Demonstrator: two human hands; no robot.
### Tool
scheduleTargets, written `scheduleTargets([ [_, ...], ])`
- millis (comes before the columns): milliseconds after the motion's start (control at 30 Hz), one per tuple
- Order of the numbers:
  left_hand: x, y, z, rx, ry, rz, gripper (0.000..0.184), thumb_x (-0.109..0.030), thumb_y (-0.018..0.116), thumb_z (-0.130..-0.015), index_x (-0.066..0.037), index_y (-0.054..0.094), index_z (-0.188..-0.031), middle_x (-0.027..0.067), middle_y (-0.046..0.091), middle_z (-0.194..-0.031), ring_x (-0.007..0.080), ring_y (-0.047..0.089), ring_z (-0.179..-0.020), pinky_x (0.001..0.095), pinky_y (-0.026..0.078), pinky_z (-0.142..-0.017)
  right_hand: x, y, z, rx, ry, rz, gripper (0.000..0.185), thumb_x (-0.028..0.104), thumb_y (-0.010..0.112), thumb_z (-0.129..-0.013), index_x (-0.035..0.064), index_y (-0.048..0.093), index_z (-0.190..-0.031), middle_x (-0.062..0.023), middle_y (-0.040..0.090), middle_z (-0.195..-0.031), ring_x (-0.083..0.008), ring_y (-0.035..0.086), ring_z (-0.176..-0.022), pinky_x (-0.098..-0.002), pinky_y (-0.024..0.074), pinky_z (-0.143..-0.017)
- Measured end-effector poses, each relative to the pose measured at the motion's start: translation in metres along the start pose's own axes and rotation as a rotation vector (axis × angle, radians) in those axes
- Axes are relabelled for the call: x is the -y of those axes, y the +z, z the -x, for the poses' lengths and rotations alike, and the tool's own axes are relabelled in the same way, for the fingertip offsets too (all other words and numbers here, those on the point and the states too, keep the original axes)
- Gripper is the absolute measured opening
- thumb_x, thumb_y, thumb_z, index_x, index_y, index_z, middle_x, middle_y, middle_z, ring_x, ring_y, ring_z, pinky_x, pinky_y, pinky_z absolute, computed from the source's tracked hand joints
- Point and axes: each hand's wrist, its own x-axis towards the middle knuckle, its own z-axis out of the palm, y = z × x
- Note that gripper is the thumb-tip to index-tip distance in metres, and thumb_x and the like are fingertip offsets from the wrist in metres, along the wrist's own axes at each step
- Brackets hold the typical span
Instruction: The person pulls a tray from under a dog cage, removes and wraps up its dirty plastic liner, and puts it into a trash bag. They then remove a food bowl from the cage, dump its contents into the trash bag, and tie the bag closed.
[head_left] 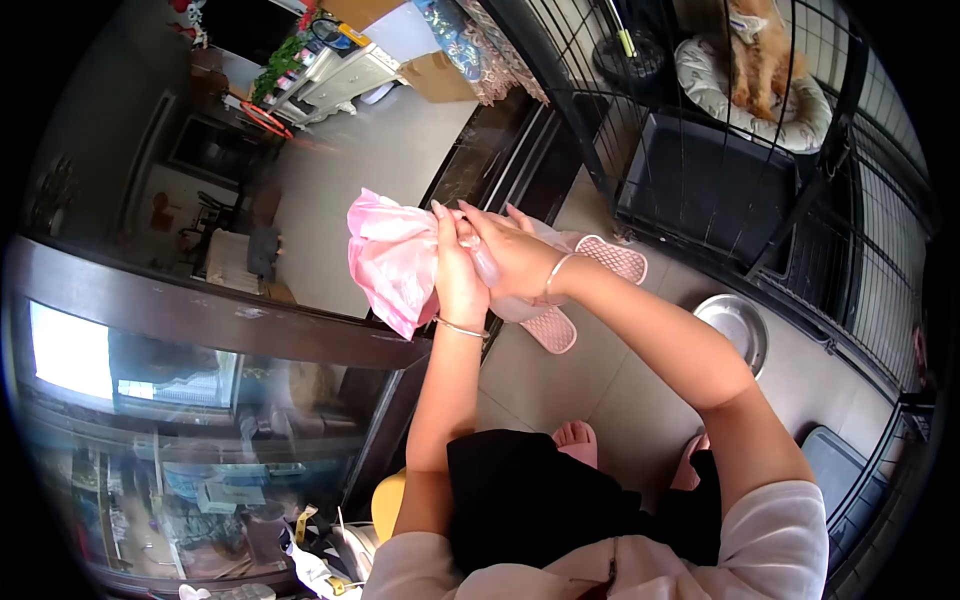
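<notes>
A crumpled pink plastic bag [390, 255] sticks out to the left of my two hands, which are pressed together near the middle of the view. My left hand [461, 275] is closed on the bag's gathered part. Against it, my right hand [512, 255] has its fingers bent over the same spot, with translucent plastic showing between and under the palms. Each wrist wears a thin bangle. Just beyond and below the hands, a pair of pink slippers [550, 330] lies on the tiled floor, partly covered by the hands.
A black wire cage [700, 190] at the upper right holds a brown dog [762, 65] on a round bed [700, 75]. A metal bowl [731, 330] sits beside it. Dark-framed glass [210, 320] stands left, with a white cabinet [340, 85] beyond the doorway.
</notes>
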Motion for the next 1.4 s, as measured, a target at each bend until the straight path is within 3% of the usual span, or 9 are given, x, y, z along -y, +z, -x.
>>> scheduleTargets([
  [167, -0.007, 0.004, -0.002, 0.115, 0.013, -0.266, 0.025, -0.033, 0.048, -0.092, -0.012, 0.048, -0.077, -0.004, 0.043, -0.064, 0.0063, 0.041, -0.061, 0.0202, 0.036, -0.06, -0.003, -0.002, -0.012, 0.025, 0.151, -0.138, 0.07, 0.005, 0.055, -0.072, -0.0063, 0.021, -0.132, -0.0266, 0.059, -0.092, -0.0375, 0.059, -0.089, -0.0379, 0.0435, -0.084],
  [333, -0.008, 0.006, -0.001, 0.088, 0.003, -0.549, 0.028, -0.035, 0.043, -0.094, -0.013, 0.044, -0.075, -0.0042, 0.035, -0.059, 0.0078, 0.038, -0.058, 0.0216, 0.034, -0.055, -0.025, 0.018, -0.021, -0.094, -0.006, -0.406, 0.05, 0.004, 0.049, -0.077, -0.0067, 0.031, -0.123, -0.0234, 0.061, -0.089, -0.0356, 0.06, -0.084, -0.0379, 0.0467, -0.074],
  [400, -0.017, 0.001, -0.008, 0.112, 0.052, -0.356, 0.026, -0.032, 0.041, -0.095, -0.012, 0.044, -0.077, -0.0032, 0.033, -0.056, 0.0099, 0.036, -0.055, 0.0238, 0.038, -0.056, -0.02, 0.006, -0.02, 0.229, 0.124, -0.449, 0.047, 0.005, 0.05, -0.078, -0.0031, 0.034, -0.122, -0.0213, 0.06, -0.09, -0.0284, 0.061, -0.08, -0.0346, 0.0474, -0.069],
  [667, -0.036, -0.05, -0.063, 0.136, -0.324, 0.139, 0.031, -0.023, 0.03, -0.098, -0.007, 0.042, -0.075, -0.0022, 0.03, -0.05, 0.0097, 0.028, -0.042, 0.0242, 0.041, -0.053, -0.009, -0.007, -0.016, 0.189, -0.003, -1.104, 0.051, -0.009, 0.044, -0.076, 0.0111, 0.047, -0.123, 0.0032, 0.054, -0.086, -0.0046, 0.037, -0.063, -0.0196, 0.0353, -0.057],
  [833, -0.047, -0.049, -0.065, 0.147, -0.371, 0.24, 0.028, -0.018, 0.037, -0.095, -0.003, 0.045, -0.073, -0.0014, 0.031, -0.048, 0.0092, 0.027, -0.038, 0.0205, 0.031, -0.041, -0.014, -0.008, -0.018, 0.224, -0.027, -0.701, 0.022, 0.008, 0.044, -0.074, 0.0004, 0.065, -0.073, -0.0019, 0.057, -0.073, -0.0098, 0.046, -0.07, -0.0237, 0.0379, -0.069],
  [1100, -0.041, -0.042, -0.026, 0.21, -0.233, 0.325, 0.033, -0.026, 0.034, -0.097, -0.005, 0.045, -0.074, -0.0025, 0.028, -0.049, 0.0118, 0.028, -0.043, 0.0359, 0.045, -0.072, -0.001, -0.028, -0.013, 0.228, 0.468, -0.761, 0.078, 0.069, 0.029, -0.083, 0.0028, 0.064, -0.106, -0.0152, 0.058, -0.109, -0.0205, 0.047, -0.105, -0.031, 0.0297, -0.097],
  [1200, -0.027, -0.034, -0.005, 0.226, -0.184, 0.443, 0.034, -0.027, 0.034, -0.097, -0.006, 0.044, -0.072, -0.0016, 0.03, -0.051, 0.0117, 0.032, -0.048, 0.0347, 0.045, -0.074, -0.006, -0.029, -0.019, 0.256, 0.47, -0.579, 0.079, 0.07, 0.032, -0.082, 0.0011, 0.063, -0.105, -0.0157, 0.059, -0.108, -0.0201, 0.048, -0.105, -0.0314, 0.033, -0.095],
  [1333, -0.02, -0.002, 0.034, 0.057, -0.157, 0.405, 0.035, -0.028, 0.04, -0.095, -0.006, 0.044, -0.068, 0.0003, 0.037, -0.054, 0.0143, 0.04, -0.055, 0.0329, 0.043, -0.081, -0.033, -0.011, -0.026, 0.097, 0.31, -0.667, 0.042, 0.037, 0.059, -0.081, -0.0032, 0.067, -0.09, -0.0095, 0.065, -0.085, -0.0137, 0.057, -0.081, -0.0251, 0.0426, -0.08],
  [1400, -0.012, -0.019, 0.027, 0.364, -0.102, 0.398, 0.037, -0.035, 0.039, -0.094, -0.007, 0.046, -0.072, 0.0041, 0.049, -0.063, 0.017, 0.051, -0.072, 0.0299, 0.042, -0.08, -0.034, -0.009, -0.026, 0.004, 0.291, -0.646, 0.026, 0.023, 0.062, -0.075, -0.0019, 0.066, -0.071, -0.0047, 0.062, -0.068, -0.0106, 0.054, -0.066, -0.0242, 0.0434, -0.067],
])
